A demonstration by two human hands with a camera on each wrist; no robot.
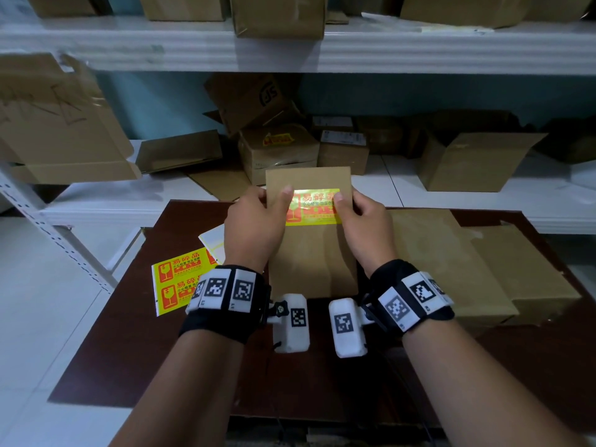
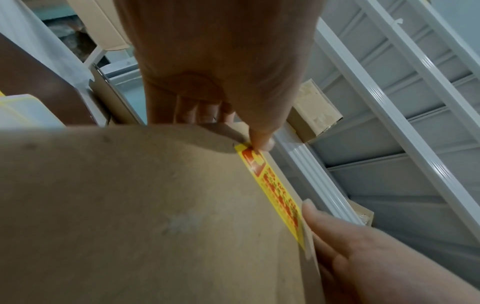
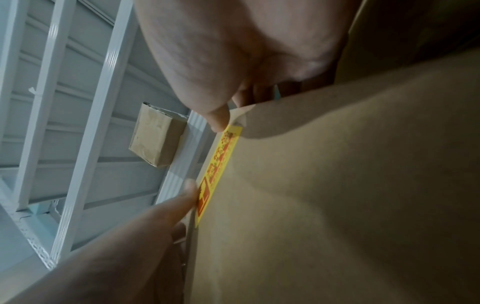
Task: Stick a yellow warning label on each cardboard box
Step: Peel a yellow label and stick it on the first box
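A flat cardboard box [image 1: 309, 253] is held tilted up over the brown table, its top face toward me. A yellow warning label [image 1: 314, 206] with red print lies across its upper part. My left hand [image 1: 258, 221] grips the box's left edge, its thumb pressing the label's left end. My right hand [image 1: 364, 221] grips the right edge, thumb on the label's right end. The left wrist view shows the label [image 2: 275, 191] edge-on under my left thumb; the right wrist view shows the label [image 3: 221, 164] the same way. Fingers behind the box are mostly hidden.
A sheet of spare yellow labels [image 1: 180, 279] lies on the brown table [image 1: 145, 350] at the left. Flattened cardboard [image 1: 467, 269] lies on the right. White shelves [image 1: 451, 50] ahead hold several cardboard boxes, one box [image 1: 277, 150] bearing a label.
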